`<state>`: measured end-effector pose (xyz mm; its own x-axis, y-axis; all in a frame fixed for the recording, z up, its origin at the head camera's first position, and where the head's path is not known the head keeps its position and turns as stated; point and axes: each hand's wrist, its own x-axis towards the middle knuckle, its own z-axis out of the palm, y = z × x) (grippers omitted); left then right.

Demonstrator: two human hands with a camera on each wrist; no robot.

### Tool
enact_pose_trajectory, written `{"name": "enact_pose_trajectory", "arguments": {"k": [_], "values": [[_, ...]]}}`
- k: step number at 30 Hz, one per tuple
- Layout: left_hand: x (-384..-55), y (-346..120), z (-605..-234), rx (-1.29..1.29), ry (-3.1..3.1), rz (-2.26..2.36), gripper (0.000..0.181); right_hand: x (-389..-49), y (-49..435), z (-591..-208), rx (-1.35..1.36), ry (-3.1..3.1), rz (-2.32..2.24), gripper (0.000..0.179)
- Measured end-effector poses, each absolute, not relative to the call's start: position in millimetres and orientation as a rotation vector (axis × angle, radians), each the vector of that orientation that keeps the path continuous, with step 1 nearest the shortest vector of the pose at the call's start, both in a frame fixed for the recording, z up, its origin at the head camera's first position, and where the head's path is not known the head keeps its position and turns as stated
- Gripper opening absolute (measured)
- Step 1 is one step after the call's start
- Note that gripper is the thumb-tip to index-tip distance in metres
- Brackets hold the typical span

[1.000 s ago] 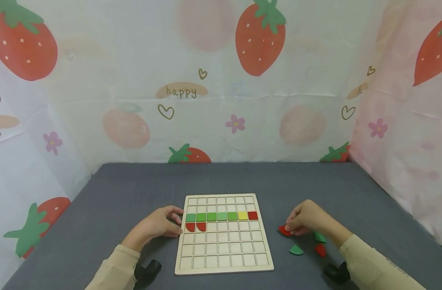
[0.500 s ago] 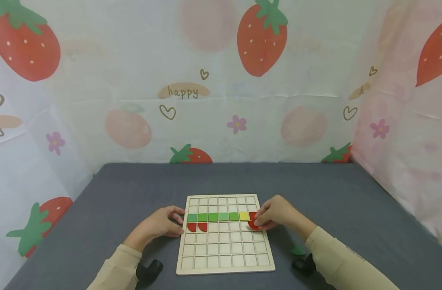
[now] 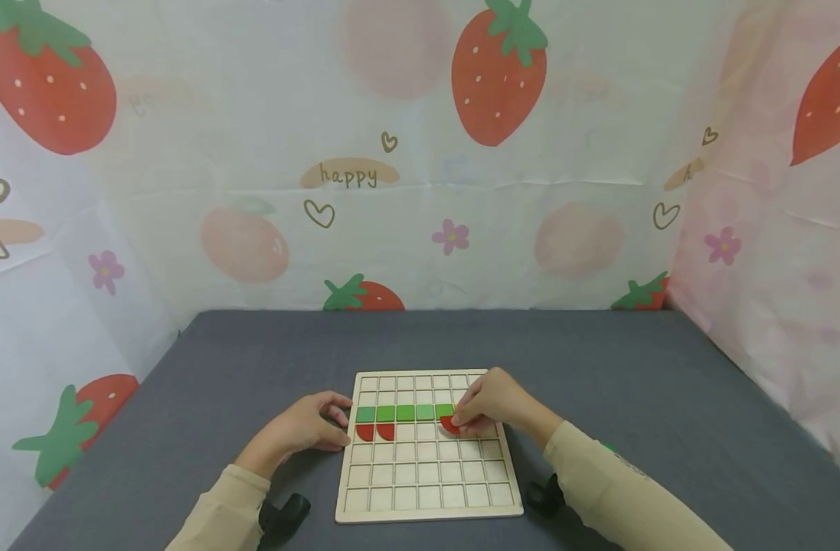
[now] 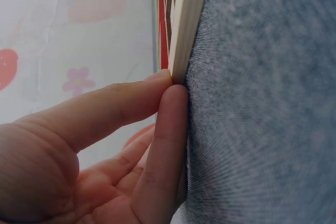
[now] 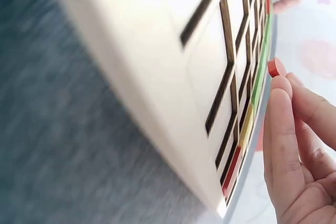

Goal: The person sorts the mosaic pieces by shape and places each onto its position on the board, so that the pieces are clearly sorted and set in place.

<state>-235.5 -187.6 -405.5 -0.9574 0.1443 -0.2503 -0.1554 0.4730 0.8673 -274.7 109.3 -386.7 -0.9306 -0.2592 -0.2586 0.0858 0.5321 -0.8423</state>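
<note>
A wooden grid board (image 3: 428, 497) lies on the dark table. My left hand (image 3: 308, 425) rests at its left side; in the left wrist view the fingertips (image 4: 172, 98) touch the board's edge (image 4: 190, 19). Over the board, my right hand (image 3: 491, 405) pinches a red quarter-circle piece (image 3: 449, 425) between thumb and fingers. The right wrist view shows that red piece from its side, above the board. Two red quarter-circle pieces (image 3: 375, 432) sit at the left of the row below the green square tiles (image 3: 406, 413). A yellow tile (image 5: 245, 127) and a red tile (image 5: 231, 171) continue that tile row.
A bit of a green piece (image 3: 609, 445) peeks out behind the right sleeve (image 3: 619, 482). Black wrist-worn parts (image 3: 282, 520) show below both hands. A strawberry-print cloth (image 3: 420, 153) stands behind and beside the table (image 3: 254, 344).
From the loose pieces right of the board, my right hand has carried the red quarter-circle piece leftward over the board. The sleeve now covers most loose pieces. My left hand stays at the board's edge.
</note>
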Motion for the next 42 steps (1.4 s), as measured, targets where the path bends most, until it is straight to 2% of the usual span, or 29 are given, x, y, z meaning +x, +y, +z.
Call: {"name": "enact_pose_trajectory", "arguments": {"k": [21,42], "values": [[-238,-190,-409,0.011,2.447,1.469,0.06,-275,58,-391,-0.132,2.304,-1.421,0.008],[-238,-188,-408,0.006,2.446,1.462,0.06,-271,45,-391,-0.183,2.423,-1.314,0.008]]}}
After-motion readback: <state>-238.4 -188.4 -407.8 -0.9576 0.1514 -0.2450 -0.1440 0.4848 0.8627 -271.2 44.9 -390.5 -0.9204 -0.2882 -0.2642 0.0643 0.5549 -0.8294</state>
